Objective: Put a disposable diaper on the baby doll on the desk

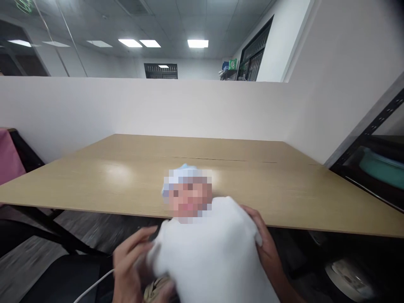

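A small doll-like figure in white clothes (214,252) and a pale blue cap (186,174) is held upright in front of me, at the near edge of a wooden table (126,176). My right hand (265,242) is wrapped round its shoulder on the right side. My left hand (131,263) is blurred by motion. Its fingers are stretched out and apart beside the figure's white sleeve, at or very near the cloth. Something beige (158,290) shows below the figure, too blurred to name.
White partition walls (94,109) stand behind and to the right of the table. A dark metal shelf (372,139) holding a teal bowl (381,168) is at the right. A pink cloth (9,160) hangs at the far left. A white cable (94,286) runs at the lower left.
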A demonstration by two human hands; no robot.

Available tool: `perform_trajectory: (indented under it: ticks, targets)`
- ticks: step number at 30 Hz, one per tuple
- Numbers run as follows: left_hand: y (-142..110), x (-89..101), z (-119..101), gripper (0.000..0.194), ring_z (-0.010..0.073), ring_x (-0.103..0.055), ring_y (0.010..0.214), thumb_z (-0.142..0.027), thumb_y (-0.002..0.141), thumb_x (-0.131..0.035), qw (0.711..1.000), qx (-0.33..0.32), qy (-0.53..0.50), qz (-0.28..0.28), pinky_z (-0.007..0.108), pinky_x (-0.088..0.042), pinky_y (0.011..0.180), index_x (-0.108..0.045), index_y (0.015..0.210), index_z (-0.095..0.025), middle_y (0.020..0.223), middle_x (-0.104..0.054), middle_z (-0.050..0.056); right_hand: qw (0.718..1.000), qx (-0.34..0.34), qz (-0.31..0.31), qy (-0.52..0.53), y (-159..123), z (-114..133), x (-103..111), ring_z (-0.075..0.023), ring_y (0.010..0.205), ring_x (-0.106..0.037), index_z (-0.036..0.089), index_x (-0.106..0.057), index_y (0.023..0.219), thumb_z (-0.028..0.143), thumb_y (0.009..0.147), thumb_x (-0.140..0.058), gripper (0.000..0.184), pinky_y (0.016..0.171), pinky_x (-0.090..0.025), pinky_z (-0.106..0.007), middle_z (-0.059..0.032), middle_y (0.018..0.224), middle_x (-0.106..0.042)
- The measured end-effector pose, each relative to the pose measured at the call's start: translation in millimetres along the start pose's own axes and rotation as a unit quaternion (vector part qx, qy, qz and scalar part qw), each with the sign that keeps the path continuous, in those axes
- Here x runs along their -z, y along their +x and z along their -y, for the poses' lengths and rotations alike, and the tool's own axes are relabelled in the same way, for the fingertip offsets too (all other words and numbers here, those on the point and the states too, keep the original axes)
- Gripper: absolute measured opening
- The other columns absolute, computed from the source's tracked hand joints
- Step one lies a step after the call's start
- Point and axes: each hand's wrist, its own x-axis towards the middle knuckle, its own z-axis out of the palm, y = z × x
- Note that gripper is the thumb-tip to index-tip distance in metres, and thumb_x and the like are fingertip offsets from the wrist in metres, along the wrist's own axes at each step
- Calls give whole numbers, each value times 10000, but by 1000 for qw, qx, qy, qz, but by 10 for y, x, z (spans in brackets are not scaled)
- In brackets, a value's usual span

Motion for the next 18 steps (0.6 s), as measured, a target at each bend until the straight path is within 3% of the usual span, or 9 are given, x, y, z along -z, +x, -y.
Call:
perform_trajectory:
  ticks: [3, 6, 9, 12, 15, 18]
  targets:
    - [417, -134, 247, 707, 355, -725, 1186, -442, 928, -766, 991, 20, -15, 128, 500, -617, 961, -406, 1523, -314, 1396, -689, 123, 997, -28, -70, -33, 157, -4, 113, -334, 1241, -679, 286, -580, 1438, 633, 977, -596, 577, 944, -599, -395, -112, 1370, -714]
    - [789, -322, 363, 502, 322, -749, 1079, -413, 949, -709, 961, 72, -63, 259, 402, -591, 866, -526, 1402, -299, 1276, -756, 73, 994, -78, -60, -56, 328, -32, 251, -316, 1188, -700, 289, -590, 1387, 582, 959, -616, 519, 921, -602, -397, -99, 1386, -709]
    - [1038, -444, 434, 342, 312, -743, 1030, -412, 953, -678, 953, 77, -78, 282, 373, -538, 826, -616, 1264, -284, 1171, -782, 44, 980, -71, 4, -186, 458, -97, 502, -313, 1156, -700, 297, -606, 1340, 505, 947, -625, 445, 943, -572, -424, -77, 1372, -716]
    - [1181, -505, 505, 285, 300, -741, 1011, -411, 955, -662, 954, 67, -70, 285, 353, -493, 799, -636, 1205, -276, 1134, -788, 34, 941, -39, 67, -329, 522, -196, 789, -319, 1133, -693, 317, -644, 1289, 469, 960, -620, 363, 939, -544, -444, -51, 1293, -737]
    - [1250, -571, 588, 294, 308, -743, 979, -401, 934, -667, 953, 56, -28, 295, 345, -461, 764, -631, 1193, -266, 1094, -791, 41, 922, -32, 98, -373, 520, -361, 990, -320, 1157, -682, 322, -666, 1264, 513, 1012, -574, 329, 973, -535, -458, -53, 1273, -735]
    - [1278, -657, 706, 283, 322, -734, 986, -399, 911, -676, 951, 54, 11, 306, 350, -458, 762, -623, 1146, -251, 1078, -784, 59, 923, -37, 95, -372, 496, -595, 1092, -329, 1208, -668, 313, -665, 1285, 604, 1020, -575, 404, 1028, -533, -466, -72, 1306, -728]
